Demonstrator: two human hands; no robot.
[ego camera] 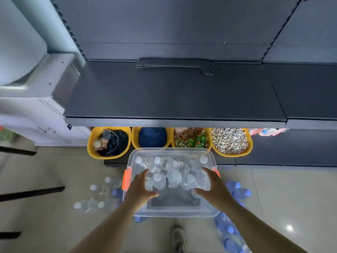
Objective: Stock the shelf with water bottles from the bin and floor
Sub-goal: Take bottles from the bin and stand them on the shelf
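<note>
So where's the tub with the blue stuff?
In the head view, the yellow tub of blue stuff sits under the grey shelf, second from left, just behind the clear bottle bin.

Open shelf above, crowded floor below

The dark shelf point(173, 95) lies bare except for a flat black bracket point(175, 66) at its back edge. Beneath its front lip, four yellow tubs point(109, 141) fill the space; loose bottles point(98, 196) flank the clear bin point(175, 212) on both sides.

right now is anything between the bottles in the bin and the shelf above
Nothing visible blocks the way. Both hands, left hand and right hand, are already on the bottles in the clear bin. The dark shelf is bare except a flat black bracket at its back.
</note>
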